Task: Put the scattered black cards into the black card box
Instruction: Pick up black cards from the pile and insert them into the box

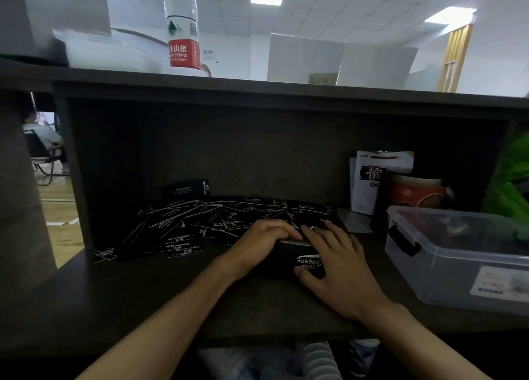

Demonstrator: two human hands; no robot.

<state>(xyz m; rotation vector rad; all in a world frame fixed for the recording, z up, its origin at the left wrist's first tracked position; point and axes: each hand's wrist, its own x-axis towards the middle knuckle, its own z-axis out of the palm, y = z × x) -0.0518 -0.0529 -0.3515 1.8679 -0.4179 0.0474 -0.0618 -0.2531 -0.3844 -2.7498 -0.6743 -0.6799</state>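
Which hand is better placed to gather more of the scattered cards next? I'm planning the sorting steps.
The left hand, probably. It sits at the near edge of the scattered black cards, which spread mostly to its left. The right hand lies over the black card box, thumb on its printed front, steadying it.

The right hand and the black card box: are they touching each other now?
Touching. The head view shows the right hand lying on the black card box, its thumb pressed against the near side below the white lettering and its fingers over the far edge.

Both hands (300, 245) grip the black card box (289, 260) beside scattered black cards (200, 219).
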